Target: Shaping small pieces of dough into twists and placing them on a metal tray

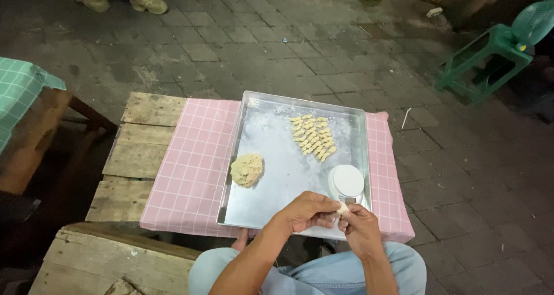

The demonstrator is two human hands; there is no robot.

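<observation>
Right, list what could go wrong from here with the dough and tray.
1. The tray juts past the table edge toward the knees; a bump could tip it.
2. The scale sits at the tray's near corner beside the right hand; an elbow might knock it off.
3. The small piece is pinched between both hands, left hand included, over the tray edge; dropped, it may fall to the ground.

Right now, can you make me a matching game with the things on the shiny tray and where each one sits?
Things:
1. round beige dough lump
2. rows of small shaped dough pieces
3. small white round-topped scale
4. tiny dough piece

Places:
A. pinched between both hands, left hand and right hand
B. tray's left edge
C. tray's far right part
D. tray's near right corner

On the silver metal tray: 1-B, 2-C, 3-D, 4-A
</observation>
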